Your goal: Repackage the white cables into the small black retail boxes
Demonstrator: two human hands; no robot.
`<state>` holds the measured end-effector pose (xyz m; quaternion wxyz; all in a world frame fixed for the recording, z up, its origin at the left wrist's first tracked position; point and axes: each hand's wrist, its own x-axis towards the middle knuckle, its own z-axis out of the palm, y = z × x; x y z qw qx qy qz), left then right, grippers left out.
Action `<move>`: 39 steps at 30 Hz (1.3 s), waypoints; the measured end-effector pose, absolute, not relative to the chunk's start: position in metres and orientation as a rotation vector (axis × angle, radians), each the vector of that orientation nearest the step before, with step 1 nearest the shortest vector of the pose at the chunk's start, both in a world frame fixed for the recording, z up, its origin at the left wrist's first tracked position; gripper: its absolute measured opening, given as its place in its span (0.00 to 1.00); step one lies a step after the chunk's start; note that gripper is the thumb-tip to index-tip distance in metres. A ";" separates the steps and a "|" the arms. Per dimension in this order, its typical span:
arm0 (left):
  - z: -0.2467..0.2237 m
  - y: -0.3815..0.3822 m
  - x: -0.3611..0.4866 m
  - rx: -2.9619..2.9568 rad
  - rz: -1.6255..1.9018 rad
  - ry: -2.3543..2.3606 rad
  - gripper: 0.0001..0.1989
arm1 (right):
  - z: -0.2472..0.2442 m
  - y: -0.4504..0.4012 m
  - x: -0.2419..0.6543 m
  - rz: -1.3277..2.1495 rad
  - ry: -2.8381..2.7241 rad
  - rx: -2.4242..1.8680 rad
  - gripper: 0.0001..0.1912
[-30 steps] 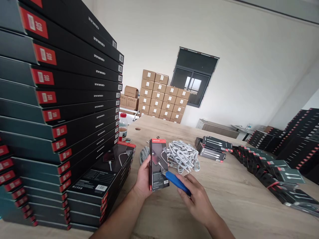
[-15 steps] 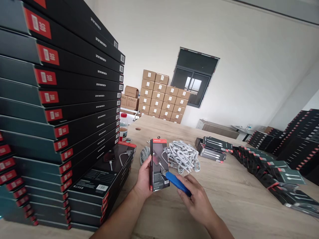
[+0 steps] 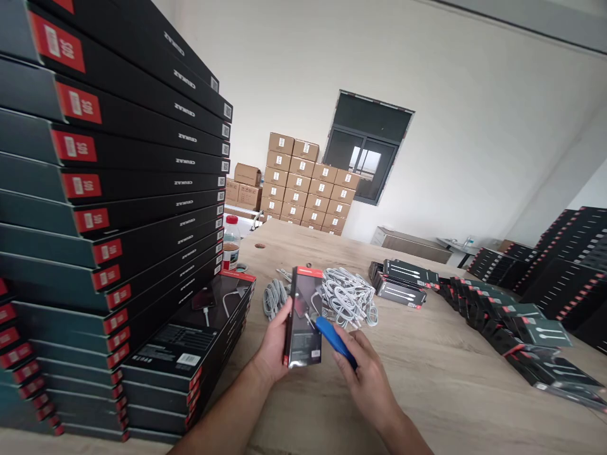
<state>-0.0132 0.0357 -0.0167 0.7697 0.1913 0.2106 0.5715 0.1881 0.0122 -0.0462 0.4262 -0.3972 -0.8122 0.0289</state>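
Note:
In my left hand (image 3: 275,344) is a small black retail box (image 3: 306,347) with a red top edge, held upright with its printed face towards me. A phone and a white cable are pictured on it. My right hand (image 3: 365,366) is wrapped round the handle of a blue utility knife (image 3: 336,341). The knife's front end is at the right side of the box face; its blade is hard to make out. Just behind the box lie a heap of white charging cables (image 3: 351,297) and a smaller coiled bundle (image 3: 275,298).
Tall stacks of black boxes (image 3: 142,189) rise close on my left, beside a lower stack (image 3: 190,341). A red-capped bottle (image 3: 231,243) stands behind them. Small black boxes (image 3: 408,275) and a long row of packages (image 3: 507,316) lie to the right on the wooden table (image 3: 427,379).
The knife's front end has risen along the box face, and my right hand has moved slightly up and left. The box has turned a little in my left hand. The view has shifted slightly.

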 end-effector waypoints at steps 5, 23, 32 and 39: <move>-0.020 0.034 -0.007 0.464 1.068 0.545 0.27 | -0.047 0.014 0.191 -0.087 -1.952 -1.060 0.22; -0.027 0.024 0.003 0.533 0.701 0.729 0.33 | -0.040 0.017 0.200 -0.163 -1.824 -1.149 0.21; -0.021 0.016 0.003 0.637 0.923 0.751 0.21 | -0.030 0.017 0.211 -0.026 -1.885 -1.087 0.20; -0.017 0.032 0.002 0.491 1.371 0.620 0.19 | -0.038 0.018 0.201 0.221 -1.785 -1.088 0.20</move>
